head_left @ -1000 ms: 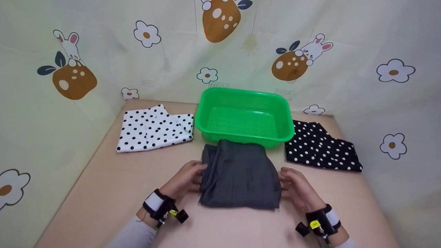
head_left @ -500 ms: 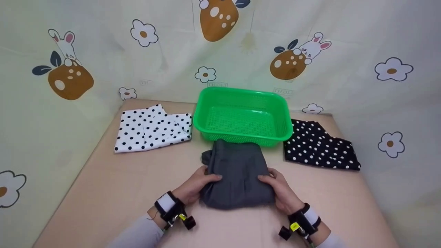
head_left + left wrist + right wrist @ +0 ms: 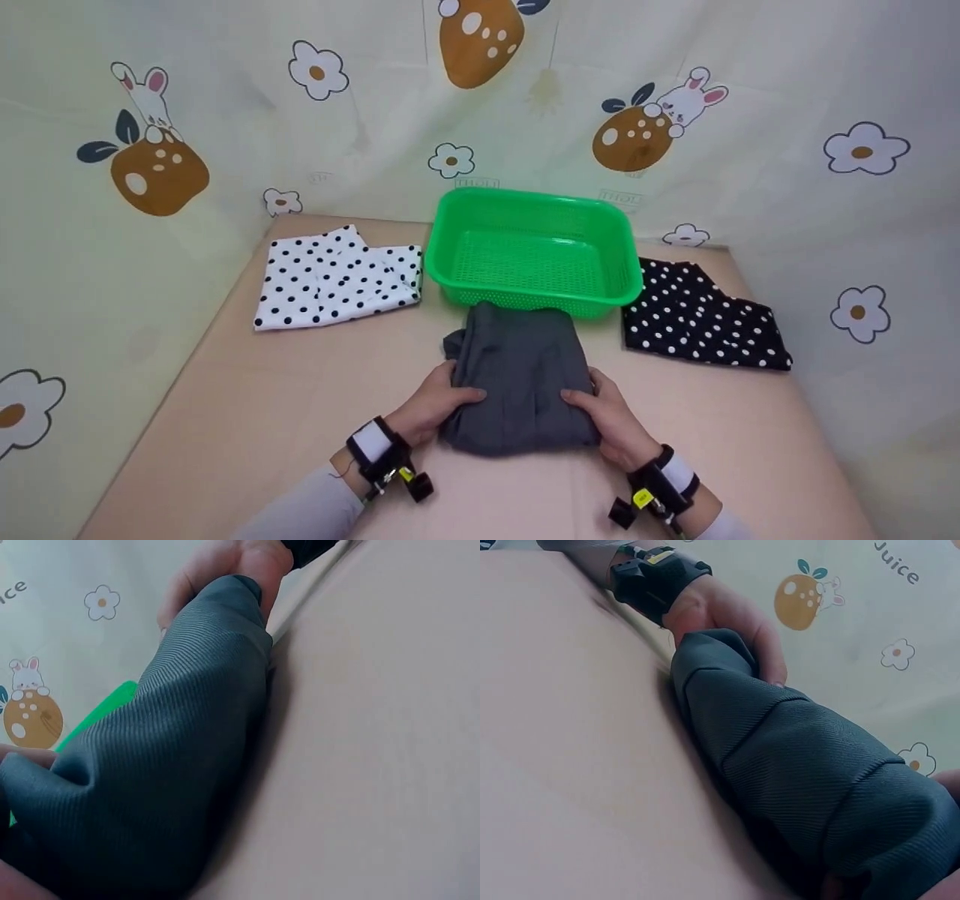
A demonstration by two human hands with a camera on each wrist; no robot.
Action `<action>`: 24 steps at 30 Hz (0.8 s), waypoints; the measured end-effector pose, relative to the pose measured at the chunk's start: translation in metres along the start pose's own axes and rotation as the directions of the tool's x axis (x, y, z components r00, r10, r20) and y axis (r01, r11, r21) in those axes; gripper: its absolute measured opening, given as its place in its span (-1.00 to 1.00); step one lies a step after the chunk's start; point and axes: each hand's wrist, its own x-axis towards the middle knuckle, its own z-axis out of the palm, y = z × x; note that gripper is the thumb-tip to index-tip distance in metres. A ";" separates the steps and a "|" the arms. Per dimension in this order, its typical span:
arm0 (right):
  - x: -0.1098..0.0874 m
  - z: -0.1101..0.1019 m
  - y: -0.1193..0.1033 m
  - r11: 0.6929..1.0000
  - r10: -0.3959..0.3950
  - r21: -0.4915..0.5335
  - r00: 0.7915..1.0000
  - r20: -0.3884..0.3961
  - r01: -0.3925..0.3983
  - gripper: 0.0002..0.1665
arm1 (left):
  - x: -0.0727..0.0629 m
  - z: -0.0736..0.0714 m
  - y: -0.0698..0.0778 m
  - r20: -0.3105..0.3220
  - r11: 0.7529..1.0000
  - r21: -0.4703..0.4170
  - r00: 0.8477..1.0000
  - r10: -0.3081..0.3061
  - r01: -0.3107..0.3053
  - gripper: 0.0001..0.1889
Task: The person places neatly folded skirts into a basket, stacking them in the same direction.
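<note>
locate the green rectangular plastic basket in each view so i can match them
Head: basket just above centre.
Left wrist: green sliver of it at left, behind the folded dark grey cloth.
Right wrist: not in it.
Shared landmark: that cloth, in all three.

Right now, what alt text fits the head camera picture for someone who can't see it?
A left hand and a right hand grip a folded grey cloth by its sides, at a table. Beyond it sits a green basket, between a dotted white cloth, left, and a dotted black cloth, right.
</note>
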 end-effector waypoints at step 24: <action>-0.032 0.000 -0.050 0.984 -0.153 0.115 0.979 0.133 0.138 -0.21 | -0.012 0.001 0.063 0.228 0.985 -0.140 0.965 0.132 -0.101 -0.16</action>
